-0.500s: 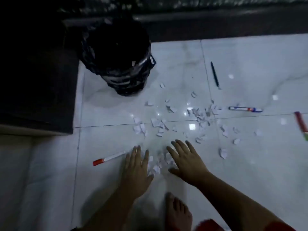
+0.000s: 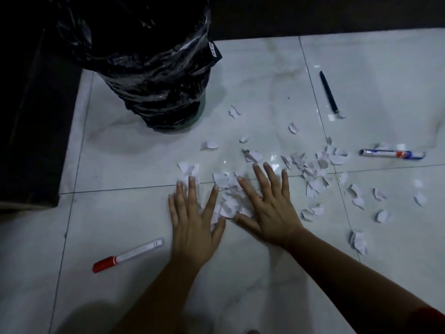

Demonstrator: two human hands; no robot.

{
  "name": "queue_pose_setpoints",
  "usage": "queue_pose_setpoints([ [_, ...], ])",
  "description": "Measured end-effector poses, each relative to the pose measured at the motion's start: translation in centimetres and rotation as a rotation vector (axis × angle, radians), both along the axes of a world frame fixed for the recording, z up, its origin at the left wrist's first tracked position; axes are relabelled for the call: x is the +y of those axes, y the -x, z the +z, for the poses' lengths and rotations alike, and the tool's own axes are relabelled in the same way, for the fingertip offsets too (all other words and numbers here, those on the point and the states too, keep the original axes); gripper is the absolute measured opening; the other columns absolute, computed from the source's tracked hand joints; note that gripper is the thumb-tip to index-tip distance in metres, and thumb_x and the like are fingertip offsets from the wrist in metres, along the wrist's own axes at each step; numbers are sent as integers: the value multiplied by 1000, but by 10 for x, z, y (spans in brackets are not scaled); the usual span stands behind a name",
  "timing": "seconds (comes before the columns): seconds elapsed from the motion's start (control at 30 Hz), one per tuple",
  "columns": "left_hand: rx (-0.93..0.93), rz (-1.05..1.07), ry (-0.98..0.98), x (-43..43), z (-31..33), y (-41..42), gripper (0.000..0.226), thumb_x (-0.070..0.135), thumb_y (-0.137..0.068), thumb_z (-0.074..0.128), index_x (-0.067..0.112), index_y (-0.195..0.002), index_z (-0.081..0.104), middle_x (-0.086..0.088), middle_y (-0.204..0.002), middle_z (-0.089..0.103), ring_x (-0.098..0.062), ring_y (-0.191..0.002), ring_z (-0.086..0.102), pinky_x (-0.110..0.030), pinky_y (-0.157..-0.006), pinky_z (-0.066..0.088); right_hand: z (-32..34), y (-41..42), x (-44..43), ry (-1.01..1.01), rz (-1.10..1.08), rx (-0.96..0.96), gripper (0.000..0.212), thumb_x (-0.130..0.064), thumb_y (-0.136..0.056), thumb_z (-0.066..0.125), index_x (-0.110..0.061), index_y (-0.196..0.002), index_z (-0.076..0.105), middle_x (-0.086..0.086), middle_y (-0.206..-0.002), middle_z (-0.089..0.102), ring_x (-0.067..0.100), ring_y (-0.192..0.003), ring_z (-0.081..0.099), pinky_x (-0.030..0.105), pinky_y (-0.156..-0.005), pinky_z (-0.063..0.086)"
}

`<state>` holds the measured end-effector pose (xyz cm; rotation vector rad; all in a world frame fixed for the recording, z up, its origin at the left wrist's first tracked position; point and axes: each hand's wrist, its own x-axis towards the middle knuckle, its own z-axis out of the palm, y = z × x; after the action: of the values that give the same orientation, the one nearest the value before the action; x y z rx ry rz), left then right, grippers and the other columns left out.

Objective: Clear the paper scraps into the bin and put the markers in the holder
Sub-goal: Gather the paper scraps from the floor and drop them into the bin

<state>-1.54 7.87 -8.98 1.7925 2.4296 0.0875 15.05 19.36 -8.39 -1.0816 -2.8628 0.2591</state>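
Both hands lie flat and spread on the white tile floor (image 2: 265, 285), holding nothing.

Beyond the left hand (image 2: 192, 225) stands the bin lined with a black bag (image 2: 149, 75); torn paper scraps (image 2: 231, 206) sit between it and the right hand (image 2: 269, 208) and scatter rightward. Red-capped marker (image 2: 127, 255) lies left of the hands, blue marker (image 2: 392, 154) and black pen (image 2: 328, 92) far right.

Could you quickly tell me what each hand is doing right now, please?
Left hand: open, flat on the floor, holding nothing.
Right hand: open, flat over the paper scraps, gripping nothing.
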Motion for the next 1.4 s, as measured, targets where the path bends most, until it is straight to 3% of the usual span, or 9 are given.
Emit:
queue_pose_setpoints([
  [0.17, -85, 1, -43, 24, -5, 14, 58, 43, -87, 38, 26, -143, 35, -19, -150, 33, -38, -140, 26, -53, -115, 22, -3, 26, 16, 45, 65, -29, 63, -61, -92, 35, -30, -146, 32, 14, -155, 30, 37, -140, 30, 50, -109, 29],
  [0.3, -40, 4, -185, 20, -9, 9, 33, 28, -86, 43, 15, -112, 57, -15, -118, 59, -30, -109, 52, -38, -93, 36, -7, 40, 15, -41, 108, 92, 28, -35, -90, 54, -15, -108, 60, 12, -109, 61, 31, -89, 56, 38, -73, 45],
  [0.47, -25, -77, -210, 25, -10, 8, 8, 16, -82, 46, 16, -86, 52, -4, -77, 59, -24, -69, 56, -32, -65, 41, -6, 43, 13, -57, 133, 87, 8, -15, -79, 48, -11, -86, 50, 9, -79, 57, 24, -55, 52, 26, -42, 28],
  [0.67, -218, -41, -100, 35, 7, 9, 25, 7, -72, 75, 10, -90, 58, -8, -69, 65, -22, -50, 61, -25, -44, 48, 9, 44, 6, 183, -160, 66, 11, -6, -86, 57, -6, -96, 56, 13, -86, 63, 33, -57, 59, 32, -48, 39],
  [0.77, -373, 124, -117, 39, 36, 8, 16, 9, -91, 55, 3, -105, 58, -16, -88, 68, -33, -72, 66, -32, -57, 47, 28, 46, 3, 274, -323, 225, 19, -19, -99, 42, -9, -107, 56, 12, -91, 68, 32, -76, 64, 35, -64, 45],
  [0.87, -457, 218, -183, 40, 56, 8, 27, 17, -98, 41, 2, -116, 53, -15, -94, 66, -29, -84, 62, -24, -64, 35, 48, 52, 3, 364, -389, 348, 26, -21, -100, 42, -6, -93, 62, 12, -79, 68, 26, -71, 61, 32, -63, 41],
  [1.0, -668, 265, -197, 42, 90, 16, 13, 12, -95, 43, 3, -95, 53, -9, -75, 56, -25, -71, 55, -30, -54, 31, 87, 63, 6, 504, -558, 501, 35, -16, -95, 48, -1, -65, 54, 10, -59, 53, 16, -53, 44, 30, -54, 32],
  [1.17, -1069, 385, -138, 45, 143, 30, 25, 6, -93, 41, 11, -87, 65, 2, -86, 63, -15, -82, 57, -17, -63, 41, 144, 74, 11, 719, -720, 609, 43, -15, -89, 50, -15, -47, 41, 0, -47, 40, 14, -46, 35, 23, -50, 28],
  [1.4, -1375, 599, -321, 62, 250, 65, 34, 8, -85, 44, 17, -52, 39, 1, -53, 37, -13, -43, 26, -23, -46, 19, 268, 119, 27, 945, -651, 800, 41, -14, -94, 50, -10, -56, 36, 4, -52, 26, 14, -41, 24, 21, -45, 16],
])
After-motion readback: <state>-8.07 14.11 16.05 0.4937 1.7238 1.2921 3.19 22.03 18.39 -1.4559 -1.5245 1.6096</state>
